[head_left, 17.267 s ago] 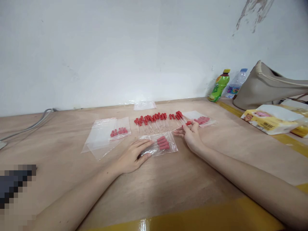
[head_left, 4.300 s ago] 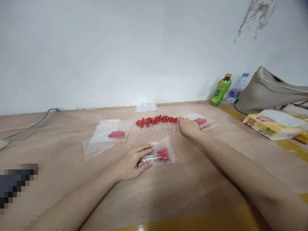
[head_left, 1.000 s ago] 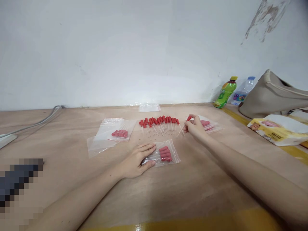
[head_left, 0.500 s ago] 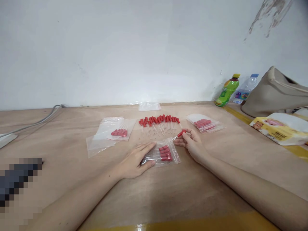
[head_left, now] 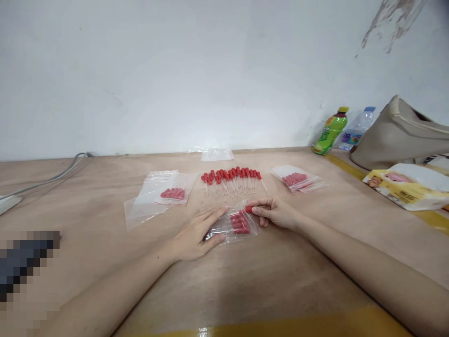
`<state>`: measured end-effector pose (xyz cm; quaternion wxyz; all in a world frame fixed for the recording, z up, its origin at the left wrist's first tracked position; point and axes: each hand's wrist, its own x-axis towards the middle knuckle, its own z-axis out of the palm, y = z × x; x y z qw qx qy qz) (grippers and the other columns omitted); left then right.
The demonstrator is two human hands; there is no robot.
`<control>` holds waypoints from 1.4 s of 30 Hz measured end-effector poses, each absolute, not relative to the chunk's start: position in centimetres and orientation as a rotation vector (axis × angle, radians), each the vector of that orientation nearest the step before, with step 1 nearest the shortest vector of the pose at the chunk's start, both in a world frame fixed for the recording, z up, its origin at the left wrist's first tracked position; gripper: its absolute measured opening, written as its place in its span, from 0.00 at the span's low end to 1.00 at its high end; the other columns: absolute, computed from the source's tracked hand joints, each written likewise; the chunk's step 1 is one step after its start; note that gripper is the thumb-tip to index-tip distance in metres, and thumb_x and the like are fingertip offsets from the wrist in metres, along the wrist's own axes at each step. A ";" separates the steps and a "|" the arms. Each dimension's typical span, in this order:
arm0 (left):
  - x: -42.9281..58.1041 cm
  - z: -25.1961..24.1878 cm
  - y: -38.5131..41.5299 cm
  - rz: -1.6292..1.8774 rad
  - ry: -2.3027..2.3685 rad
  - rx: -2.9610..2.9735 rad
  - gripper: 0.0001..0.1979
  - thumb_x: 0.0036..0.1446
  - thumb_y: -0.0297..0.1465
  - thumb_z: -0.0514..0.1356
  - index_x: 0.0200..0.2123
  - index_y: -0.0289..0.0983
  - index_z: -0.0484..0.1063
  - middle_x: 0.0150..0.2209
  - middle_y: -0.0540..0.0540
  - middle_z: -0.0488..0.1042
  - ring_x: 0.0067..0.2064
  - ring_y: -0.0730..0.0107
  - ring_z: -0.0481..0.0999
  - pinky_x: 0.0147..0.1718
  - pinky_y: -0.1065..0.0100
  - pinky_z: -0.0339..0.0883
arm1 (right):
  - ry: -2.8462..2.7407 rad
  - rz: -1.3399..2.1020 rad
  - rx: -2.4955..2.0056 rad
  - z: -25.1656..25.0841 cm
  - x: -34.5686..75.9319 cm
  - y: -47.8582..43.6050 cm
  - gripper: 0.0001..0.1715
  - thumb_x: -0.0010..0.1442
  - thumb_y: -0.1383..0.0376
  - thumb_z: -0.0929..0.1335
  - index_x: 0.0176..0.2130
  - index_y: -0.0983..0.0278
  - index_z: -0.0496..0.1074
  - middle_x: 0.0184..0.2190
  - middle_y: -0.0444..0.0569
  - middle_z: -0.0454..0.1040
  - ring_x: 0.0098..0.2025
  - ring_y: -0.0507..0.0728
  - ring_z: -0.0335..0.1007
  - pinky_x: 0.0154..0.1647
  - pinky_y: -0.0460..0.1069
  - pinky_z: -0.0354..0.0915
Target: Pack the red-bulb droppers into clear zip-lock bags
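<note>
A clear zip bag [head_left: 224,236] with several red-bulbed droppers inside lies on the table before me. My left hand [head_left: 196,236] rests on the bag's left end, fingers stretched out and thumb apart. At the bag's right, mouth end, my right hand [head_left: 273,213] pinches a dropper [head_left: 249,209] by its red bulb. That dropper's thin tube points left into the bag; the plastic and other droppers make it hard to see. Just behind the bag, a row of loose droppers [head_left: 231,175] lies with red bulbs toward the wall.
Filled bags lie at left [head_left: 173,193] and right [head_left: 295,179]. Flat, clear bags [head_left: 216,155] sit by the wall. A green bottle [head_left: 330,131], a clear bottle [head_left: 359,128], a beige bag [head_left: 396,135] and a yellow tissue pack [head_left: 403,189] stand right. A grey cable [head_left: 66,171] runs left.
My right hand has moved left and slightly down, bringing the dropper from outside the bag's mouth to where its tube is in the bag. My left hand has stayed put.
</note>
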<state>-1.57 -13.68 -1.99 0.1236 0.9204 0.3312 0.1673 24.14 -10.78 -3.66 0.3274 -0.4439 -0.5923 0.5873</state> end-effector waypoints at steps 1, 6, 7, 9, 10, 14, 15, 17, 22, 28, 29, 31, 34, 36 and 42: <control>-1.6 -2.0 -13.7 0.487 0.967 2.685 0.28 0.59 0.38 0.50 0.60 0.38 0.47 0.59 0.43 0.55 0.59 0.60 0.55 0.55 0.56 0.54 | -1.544 1.504 -1.185 -3.7 23.9 -10.8 0.25 0.45 0.55 0.70 0.41 0.68 0.71 0.12 0.37 0.65 0.15 0.45 0.60 0.18 0.41 0.58; -1.5 -2.0 -13.7 0.480 0.971 2.683 0.27 0.60 0.38 0.50 0.60 0.39 0.47 0.59 0.43 0.55 0.59 0.61 0.55 0.56 0.57 0.53 | -1.484 1.326 -1.270 -3.7 22.8 -11.0 0.18 0.47 0.58 0.69 0.37 0.67 0.72 0.12 0.38 0.64 0.15 0.45 0.59 0.14 0.40 0.55; -1.6 -2.0 -13.7 0.478 0.969 2.682 0.27 0.60 0.38 0.50 0.61 0.39 0.47 0.59 0.43 0.55 0.59 0.60 0.55 0.56 0.56 0.53 | -1.465 1.309 -1.286 -3.6 22.7 -11.0 0.16 0.47 0.59 0.69 0.35 0.67 0.72 0.12 0.38 0.64 0.15 0.45 0.58 0.14 0.40 0.55; -1.6 -2.0 -13.6 0.471 0.969 2.680 0.27 0.60 0.38 0.50 0.61 0.39 0.46 0.60 0.43 0.54 0.59 0.60 0.55 0.56 0.56 0.53 | -1.435 1.270 -1.326 -3.4 22.3 -11.1 0.13 0.46 0.60 0.69 0.32 0.67 0.70 0.12 0.38 0.64 0.14 0.45 0.58 0.12 0.40 0.54; -1.6 -2.0 -13.6 0.468 0.971 2.680 0.28 0.60 0.38 0.50 0.61 0.39 0.46 0.60 0.42 0.54 0.59 0.60 0.55 0.56 0.56 0.53 | -1.431 1.244 -1.344 -3.4 22.2 -11.1 0.12 0.46 0.61 0.69 0.31 0.66 0.69 0.13 0.38 0.64 0.14 0.45 0.57 0.12 0.40 0.54; -1.5 -2.0 -13.6 0.475 0.966 2.690 0.27 0.60 0.38 0.50 0.61 0.39 0.47 0.59 0.43 0.55 0.59 0.60 0.56 0.56 0.56 0.53 | -1.496 1.081 -1.351 -3.7 21.8 -10.9 0.11 0.47 0.60 0.69 0.29 0.64 0.67 0.16 0.41 0.67 0.16 0.47 0.59 0.13 0.42 0.56; -1.5 -2.0 -13.6 0.483 0.960 2.694 0.27 0.60 0.38 0.50 0.60 0.39 0.47 0.59 0.43 0.56 0.59 0.59 0.56 0.56 0.55 0.54 | -1.516 1.035 -1.345 -3.9 21.7 -10.9 0.11 0.47 0.59 0.69 0.28 0.64 0.67 0.18 0.42 0.69 0.17 0.48 0.61 0.15 0.43 0.58; -1.5 -2.0 -13.6 0.491 0.952 2.698 0.27 0.60 0.38 0.50 0.60 0.39 0.47 0.59 0.43 0.56 0.59 0.59 0.56 0.55 0.55 0.54 | -1.542 0.953 -1.338 -4.2 21.6 -10.7 0.12 0.48 0.57 0.68 0.28 0.64 0.68 0.21 0.45 0.71 0.21 0.50 0.65 0.19 0.45 0.61; -1.6 -2.2 -13.6 0.505 0.942 2.700 0.27 0.60 0.37 0.50 0.61 0.40 0.47 0.60 0.43 0.55 0.59 0.59 0.55 0.56 0.55 0.53 | -1.709 0.865 -1.229 -4.6 21.5 -10.8 0.11 0.51 0.58 0.65 0.30 0.65 0.70 0.27 0.47 0.73 0.28 0.52 0.67 0.28 0.46 0.64; -1.6 -2.1 -13.6 0.495 0.956 2.690 0.27 0.60 0.38 0.50 0.60 0.39 0.47 0.60 0.43 0.55 0.60 0.59 0.54 0.56 0.56 0.52 | -1.826 1.007 -1.138 -3.5 22.1 -11.0 0.14 0.54 0.57 0.63 0.30 0.64 0.71 0.26 0.45 0.72 0.27 0.51 0.67 0.25 0.44 0.61; -1.5 -2.1 -13.6 0.500 0.950 2.689 0.27 0.60 0.38 0.50 0.60 0.40 0.48 0.60 0.44 0.55 0.60 0.59 0.54 0.56 0.55 0.52 | -1.801 1.077 -1.161 -3.2 22.1 -11.0 0.17 0.55 0.55 0.61 0.29 0.64 0.71 0.23 0.44 0.71 0.24 0.50 0.65 0.22 0.44 0.60; -1.5 -2.0 -13.6 0.508 0.939 2.690 0.27 0.60 0.38 0.50 0.60 0.40 0.48 0.60 0.44 0.54 0.60 0.59 0.54 0.56 0.55 0.52 | -1.755 1.165 -1.215 -2.8 22.1 -11.0 0.22 0.56 0.51 0.60 0.28 0.64 0.71 0.20 0.43 0.70 0.20 0.49 0.63 0.18 0.44 0.57; -1.5 -2.1 -13.6 0.501 0.940 2.689 0.27 0.60 0.38 0.50 0.60 0.40 0.47 0.60 0.43 0.54 0.59 0.59 0.55 0.56 0.54 0.53 | -1.776 1.157 -1.181 -2.8 21.9 -11.3 0.18 0.52 0.52 0.64 0.32 0.63 0.73 0.26 0.45 0.74 0.26 0.51 0.68 0.25 0.45 0.62; -1.6 -2.2 -13.5 0.506 0.939 2.688 0.27 0.60 0.38 0.50 0.60 0.40 0.47 0.60 0.43 0.55 0.59 0.59 0.55 0.55 0.55 0.54 | -1.850 1.063 -1.152 -3.0 21.7 -11.6 0.15 0.51 0.55 0.66 0.33 0.63 0.74 0.28 0.46 0.75 0.31 0.53 0.70 0.31 0.47 0.64; -1.7 -2.4 -13.4 0.496 0.936 2.704 0.27 0.60 0.37 0.50 0.60 0.39 0.47 0.60 0.43 0.54 0.60 0.61 0.54 0.56 0.56 0.52 | -1.752 1.170 -1.077 -3.4 21.6 -11.9 0.13 0.51 0.59 0.65 0.33 0.62 0.75 0.30 0.47 0.76 0.36 0.55 0.71 0.40 0.51 0.65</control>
